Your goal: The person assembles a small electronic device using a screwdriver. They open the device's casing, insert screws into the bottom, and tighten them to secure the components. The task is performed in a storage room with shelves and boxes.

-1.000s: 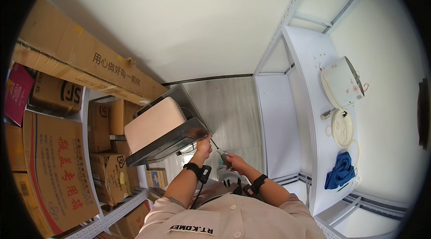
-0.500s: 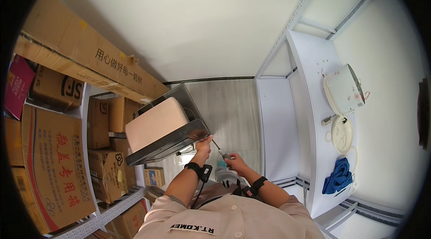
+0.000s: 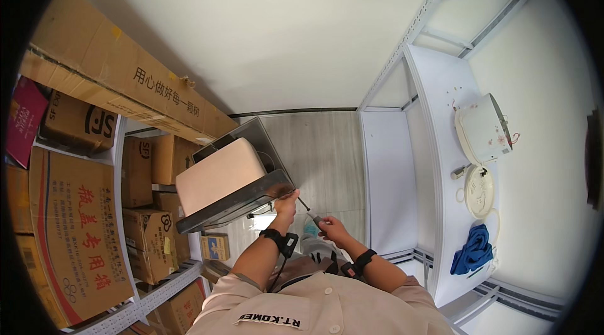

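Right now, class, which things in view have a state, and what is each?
Right hand: closed around the grey-handled tool
Grey-handled tool: held, shaft angled toward the left hand
Left hand: at a corner of the dark panel; grip unclear
Blue cloth: crumpled on the white shelf
Flowered container: on that shelf; upright or not, unclear
Long carton: lying lengthwise

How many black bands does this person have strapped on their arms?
2. One black band sits behind the left hand; the other band sits farther back from the right hand. Any more under the sleeves would be hidden.
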Demonstrator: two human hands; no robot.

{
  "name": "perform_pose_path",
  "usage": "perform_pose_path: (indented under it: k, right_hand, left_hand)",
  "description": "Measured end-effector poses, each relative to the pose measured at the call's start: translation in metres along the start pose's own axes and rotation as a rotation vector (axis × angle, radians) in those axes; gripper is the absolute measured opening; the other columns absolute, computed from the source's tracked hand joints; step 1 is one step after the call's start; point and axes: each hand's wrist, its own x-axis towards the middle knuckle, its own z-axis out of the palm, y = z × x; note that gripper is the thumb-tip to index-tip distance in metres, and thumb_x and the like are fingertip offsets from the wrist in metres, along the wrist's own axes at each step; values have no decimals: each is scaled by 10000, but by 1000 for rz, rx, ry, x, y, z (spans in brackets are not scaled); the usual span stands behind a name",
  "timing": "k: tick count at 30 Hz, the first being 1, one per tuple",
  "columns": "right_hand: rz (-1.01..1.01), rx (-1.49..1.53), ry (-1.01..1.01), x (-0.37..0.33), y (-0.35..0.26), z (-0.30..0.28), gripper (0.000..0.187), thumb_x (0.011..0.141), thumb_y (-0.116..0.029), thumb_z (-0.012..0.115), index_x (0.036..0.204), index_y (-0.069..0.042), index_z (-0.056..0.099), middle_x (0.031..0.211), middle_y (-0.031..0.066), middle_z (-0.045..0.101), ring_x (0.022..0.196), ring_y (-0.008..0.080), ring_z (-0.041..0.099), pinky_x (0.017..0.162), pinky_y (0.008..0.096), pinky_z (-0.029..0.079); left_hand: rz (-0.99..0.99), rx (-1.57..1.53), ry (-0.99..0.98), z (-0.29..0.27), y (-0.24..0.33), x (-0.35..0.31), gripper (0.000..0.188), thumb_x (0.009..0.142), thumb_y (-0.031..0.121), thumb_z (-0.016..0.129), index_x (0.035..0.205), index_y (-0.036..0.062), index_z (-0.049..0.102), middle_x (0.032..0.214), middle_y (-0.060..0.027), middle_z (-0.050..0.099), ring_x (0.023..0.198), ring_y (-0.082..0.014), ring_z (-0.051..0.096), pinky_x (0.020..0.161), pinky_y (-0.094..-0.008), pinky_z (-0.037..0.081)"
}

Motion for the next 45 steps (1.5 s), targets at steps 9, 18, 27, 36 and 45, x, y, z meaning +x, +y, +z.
perform_pose_path:
  k: [9, 18, 27, 36, 45]
  right_hand:
    - [122, 52, -166, -7, -10, -6, 323, 974, -393, 440, 1150, -132, 512, 894, 58, 628, 665, 136, 581, 525, 278, 421]
    - [-78, -117, -123, -3, 2, -3, 364, 966, -413, 458, 1145, -101, 515, 875, 46, 610, 645, 117, 530, 522, 269, 406]
    - [-36, -121, -106, 10, 23, -10, 351, 984, -399, 415, 1009, -78, 554, 753, 12, 518, 588, 116, 458, 501, 278, 404]
    - [-215, -111, 37, 4, 16, -6, 338, 982, -360, 447, 1104, -73, 578, 844, 19, 557, 681, 106, 481, 594, 264, 411]
    - [-261, -139, 47, -2, 12, 2, 342, 922, -321, 581, 1167, -83, 569, 856, 5, 554, 638, 88, 466, 510, 252, 390]
  left_hand:
    - [-215, -157, -244, -11, 13, -7, 89, 925, 218, 575, 914, 149, 630, 532, 66, 289, 403, -66, 242, 359, -242, 169]
    - [-262, -278, -261, -9, 7, -7, 133, 941, 259, 559, 939, 150, 636, 529, 66, 242, 400, -69, 211, 363, -249, 159]
    - [-229, -241, -254, -7, 3, 0, 139, 948, 246, 552, 912, 154, 649, 522, 69, 231, 403, -66, 215, 373, -246, 162]
    - [-223, -255, -267, -6, 5, -7, 84, 943, 218, 560, 946, 157, 616, 552, 65, 285, 408, -62, 232, 376, -234, 168]
    - [-173, -234, -274, -14, 3, -8, 85, 898, 157, 624, 972, 157, 582, 587, 61, 362, 412, -55, 262, 367, -234, 177]
